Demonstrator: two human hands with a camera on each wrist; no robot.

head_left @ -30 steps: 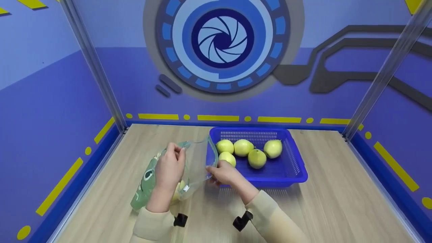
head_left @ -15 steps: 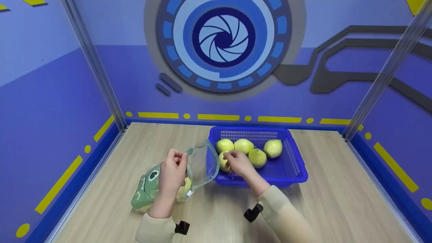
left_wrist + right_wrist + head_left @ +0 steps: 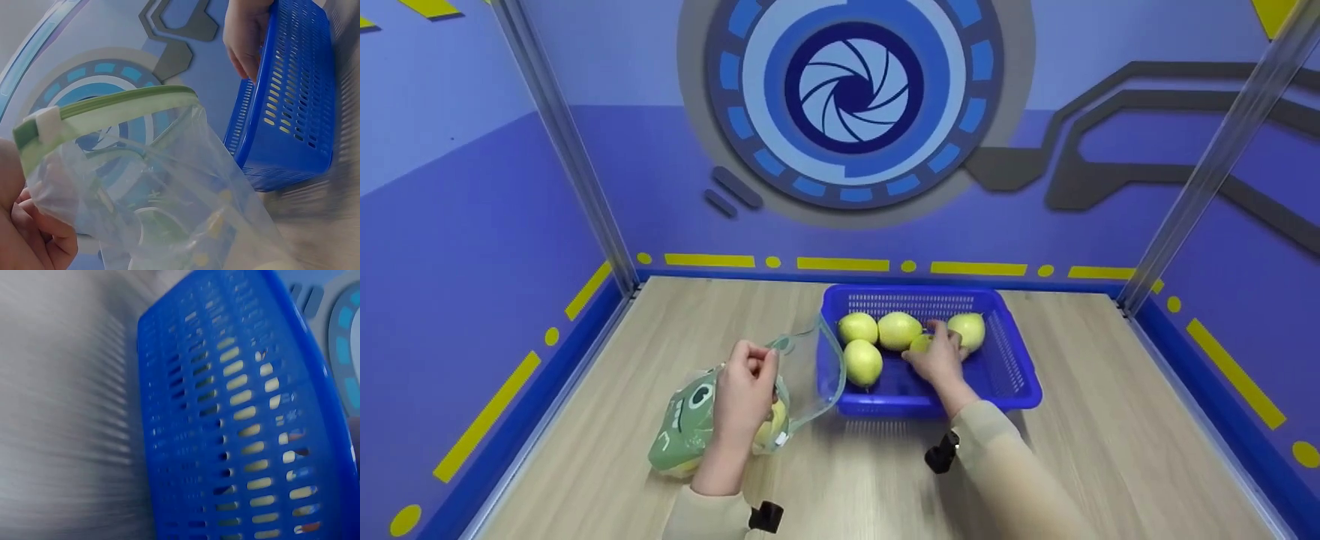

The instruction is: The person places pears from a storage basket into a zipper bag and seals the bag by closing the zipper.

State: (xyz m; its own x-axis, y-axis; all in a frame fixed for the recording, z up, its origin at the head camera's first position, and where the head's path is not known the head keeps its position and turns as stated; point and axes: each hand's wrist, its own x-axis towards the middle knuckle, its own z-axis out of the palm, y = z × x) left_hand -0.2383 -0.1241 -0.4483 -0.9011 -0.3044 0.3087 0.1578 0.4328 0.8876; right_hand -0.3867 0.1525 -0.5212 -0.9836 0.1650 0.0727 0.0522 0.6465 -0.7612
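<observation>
My left hand (image 3: 744, 394) pinches the rim of a clear and green zip bag (image 3: 682, 424) printed with a cartoon face. The bag's mouth gapes toward the basket, and yellowish fruit shows inside it. In the left wrist view the bag's green zip strip (image 3: 132, 101) carries a white slider (image 3: 49, 125) beside my fingers. Inside a blue plastic basket (image 3: 1020, 367), my right hand (image 3: 941, 364) has its thumb and fingers around a yellow-green pear (image 3: 920, 343), largely covered by the hand. In the right wrist view the basket wall hides that grasp.
Several other pears lie in the basket, one at front left (image 3: 862, 363) and one right of my hand (image 3: 969, 330). The wooden tabletop (image 3: 1102, 420) is bounded by blue printed panels (image 3: 660, 187) and metal corner posts.
My right hand let go of the bag's rim, passed over the front-left pear, which now sits more upright, and moved right to the middle pear. My left hand kept its pinch.
</observation>
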